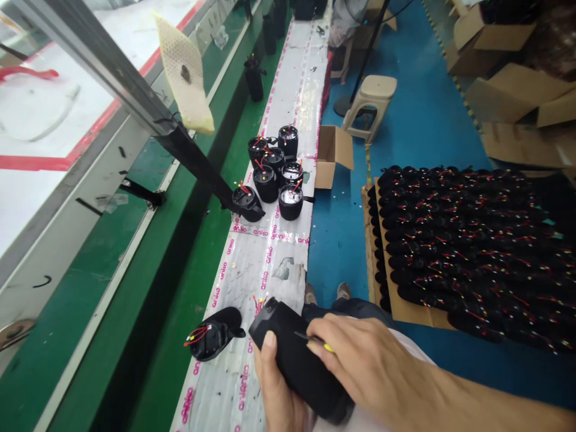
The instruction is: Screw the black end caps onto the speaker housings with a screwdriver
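My left hand (279, 384) is wrapped round a black fabric-covered cylindrical speaker body (299, 360), thumb along its top side. The speaker body is tilted, with small coloured wires showing at its far end. My right hand (355, 354) is closed over its side, pinching a thin dark tool (308, 338) with a yellow part; its exact kind is unclear. The tool's tip lies against the black surface. Left of my left hand, another black cylindrical speaker body (213, 336) lies on the bench, its open end showing red and white wires.
A long narrow bench (247, 264) covered in printed tape runs away from me. Several black speaker bodies (265, 183) stand further along it. A metal post (148, 102) slants at left. An open carton (326, 162), a plastic stool (373, 102) and a pallet of black speaker bodies (459, 240) are at right.
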Available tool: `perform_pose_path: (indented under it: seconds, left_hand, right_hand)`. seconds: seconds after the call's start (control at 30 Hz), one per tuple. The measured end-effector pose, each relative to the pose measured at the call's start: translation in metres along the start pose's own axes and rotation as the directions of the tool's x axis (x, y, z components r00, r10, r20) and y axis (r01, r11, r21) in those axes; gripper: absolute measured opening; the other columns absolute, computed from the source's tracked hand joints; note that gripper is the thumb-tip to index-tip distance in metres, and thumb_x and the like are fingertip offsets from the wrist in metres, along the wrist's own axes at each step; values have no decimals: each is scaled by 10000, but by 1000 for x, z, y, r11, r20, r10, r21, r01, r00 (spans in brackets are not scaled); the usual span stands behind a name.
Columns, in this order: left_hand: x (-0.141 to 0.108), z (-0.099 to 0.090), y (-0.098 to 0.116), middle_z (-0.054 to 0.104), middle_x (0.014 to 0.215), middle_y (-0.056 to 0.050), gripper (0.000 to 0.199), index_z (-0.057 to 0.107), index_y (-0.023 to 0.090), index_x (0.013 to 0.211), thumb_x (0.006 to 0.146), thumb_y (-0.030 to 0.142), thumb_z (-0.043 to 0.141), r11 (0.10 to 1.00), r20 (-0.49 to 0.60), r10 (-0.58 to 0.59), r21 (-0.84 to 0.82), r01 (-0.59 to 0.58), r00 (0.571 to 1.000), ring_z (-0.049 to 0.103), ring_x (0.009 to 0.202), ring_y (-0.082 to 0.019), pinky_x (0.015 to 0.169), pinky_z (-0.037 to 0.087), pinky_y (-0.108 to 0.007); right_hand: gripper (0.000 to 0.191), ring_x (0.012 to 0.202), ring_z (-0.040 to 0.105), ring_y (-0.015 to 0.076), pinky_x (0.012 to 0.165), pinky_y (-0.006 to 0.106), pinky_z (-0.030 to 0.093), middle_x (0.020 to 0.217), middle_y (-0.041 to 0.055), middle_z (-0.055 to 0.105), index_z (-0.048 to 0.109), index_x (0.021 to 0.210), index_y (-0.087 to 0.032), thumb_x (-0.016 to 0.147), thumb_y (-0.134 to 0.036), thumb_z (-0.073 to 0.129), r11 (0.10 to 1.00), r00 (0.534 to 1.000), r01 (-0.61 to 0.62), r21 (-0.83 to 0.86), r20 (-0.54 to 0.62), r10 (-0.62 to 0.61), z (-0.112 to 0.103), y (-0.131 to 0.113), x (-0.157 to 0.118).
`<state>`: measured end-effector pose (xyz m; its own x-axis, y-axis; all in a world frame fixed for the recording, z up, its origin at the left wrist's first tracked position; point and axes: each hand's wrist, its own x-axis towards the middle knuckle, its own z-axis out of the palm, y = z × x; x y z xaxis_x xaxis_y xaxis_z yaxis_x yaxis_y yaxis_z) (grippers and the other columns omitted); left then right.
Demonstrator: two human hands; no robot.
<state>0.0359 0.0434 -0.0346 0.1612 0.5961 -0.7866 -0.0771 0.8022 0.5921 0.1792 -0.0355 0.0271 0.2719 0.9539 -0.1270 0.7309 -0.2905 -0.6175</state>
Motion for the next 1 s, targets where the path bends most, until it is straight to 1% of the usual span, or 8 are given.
perform_pose_path:
  seconds: [0.1, 0.4, 0.5, 0.6, 0.7, 0.8, 0.93, 1.0]
  left_hand:
    - [-6, 2, 7, 782, 1098, -79, 721, 586, 302, 1409, 774, 540, 830, 972, 23, -154, -176, 156, 988, 766, 996, -314, 895, 644, -429]
    - [-3, -5, 6, 776, 1106, -113, 852, 547, 263, 1500, 769, 603, 822, 974, -32, -141, -184, 132, 990, 760, 1016, -345, 885, 648, -464]
    - [0, -15, 4, 748, 1263, -134, 790, 607, 252, 1428, 777, 668, 773, 992, -111, -51, -123, 37, 993, 695, 1225, -383, 1094, 553, -513]
    - [1, -34, 4, 687, 1413, -116, 897, 548, 265, 1469, 699, 625, 834, 987, -128, 163, 15, -162, 978, 579, 1405, -387, 1226, 414, -520]
    - [-1, -58, 0, 665, 1443, -140, 953, 535, 232, 1461, 624, 539, 870, 912, -131, 362, 256, -321, 923, 574, 1397, -411, 1224, 390, -566]
    - [-2, -84, -12, 691, 1347, -168, 848, 570, 197, 1369, 609, 465, 835, 810, -206, 492, 466, -357, 846, 646, 1280, -411, 1177, 432, -593]
    - [3, -117, -34, 652, 1254, -177, 756, 570, 184, 1234, 577, 462, 820, 658, -284, 691, 628, -416, 665, 656, 1194, -404, 1107, 493, -586]
    - [4, -131, -40, 643, 1191, -158, 738, 563, 201, 1197, 568, 488, 821, 631, -338, 717, 686, -363, 609, 669, 1102, -401, 1044, 528, -612]
  right_hand:
    - [223, 774, 701, 166, 678, 327, 459, 931, -9, 720, 606, 1143, -252, 1128, -288, 386, 994, 996, -85, 62, -5, 86, -1, 12, -2]
    - [288, 1091, 709, 226, 949, 417, 512, 1237, 30, 722, 555, 1343, -304, 1128, -406, 393, 981, 981, -156, 113, 137, 140, 23, 32, -7]
    - [352, 1211, 665, 236, 1032, 434, 504, 1329, 88, 685, 522, 1418, -253, 1120, -327, 351, 981, 980, -142, 130, 157, 121, 26, 40, 12]
    - [406, 1209, 651, 243, 1031, 437, 521, 1312, 116, 672, 511, 1458, -200, 1081, -219, 363, 991, 962, -130, 31, 247, 119, 42, 59, 38]
    - [429, 1163, 668, 262, 996, 429, 543, 1250, 131, 689, 558, 1435, -160, 1018, -126, 468, 995, 933, -67, -74, 349, 89, 79, 78, 69]
    - [334, 1103, 692, 270, 949, 435, 567, 1154, 122, 717, 660, 1297, -147, 978, -100, 577, 994, 913, -2, -114, 406, 48, 125, 87, 101]
    - [239, 1139, 676, 258, 1004, 502, 562, 1221, 86, 702, 691, 1201, -167, 995, -288, 699, 988, 913, 60, -141, 409, 3, 169, 79, 140]
    - [304, 1220, 646, 279, 1049, 534, 539, 1320, 103, 670, 669, 1267, -170, 1002, -316, 693, 988, 924, 93, -121, 380, -41, 177, 65, 153]
